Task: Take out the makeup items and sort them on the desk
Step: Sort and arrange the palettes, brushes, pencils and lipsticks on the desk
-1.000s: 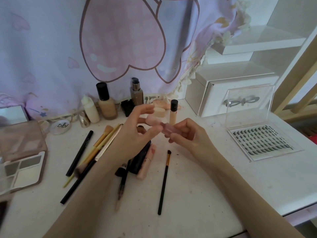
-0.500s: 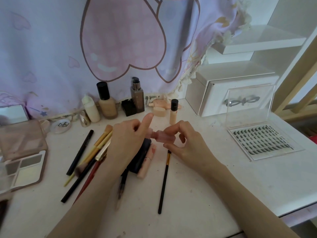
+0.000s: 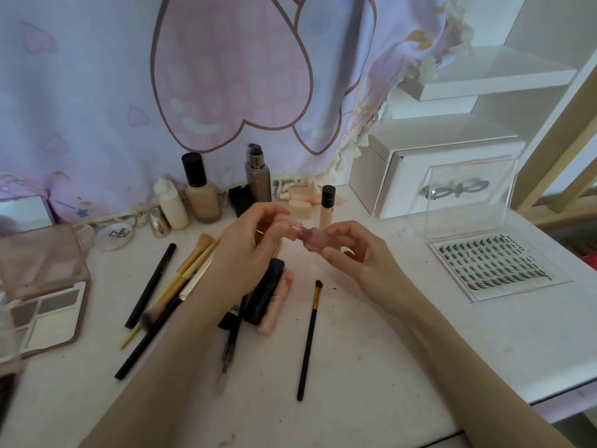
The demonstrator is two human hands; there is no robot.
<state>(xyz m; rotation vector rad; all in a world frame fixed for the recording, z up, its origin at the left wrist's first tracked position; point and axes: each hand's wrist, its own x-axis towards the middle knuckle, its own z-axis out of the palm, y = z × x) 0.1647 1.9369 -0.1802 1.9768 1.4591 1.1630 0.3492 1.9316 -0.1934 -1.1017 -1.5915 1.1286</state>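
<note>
— What are you holding?

— A small pink bottle (image 3: 318, 239), lifted above the middle of the table (image 3: 387, 334). My right hand (image 3: 358, 253) curls round its body; my left hand (image 3: 248, 250) pinches its clear cap (image 3: 294, 230) at the neck end, at about nine o'clock from the bottle.

— What could go wrong?

— If the cap comes loose while the bottle lies nearly sideways, I judge the liquid could spill onto the things below. The black tube (image 3: 263, 292) and pink tube (image 3: 277, 302) lie right beneath, at about seven o'clock.

— Anything else?

— A slip would drop it among the brushes (image 3: 184, 276). The concealer tube (image 3: 327, 206) stands upright just behind, at twelve o'clock; a careless knuckle could topple it. The lash case (image 3: 494, 270), at three o'clock, sits well apart.
</note>
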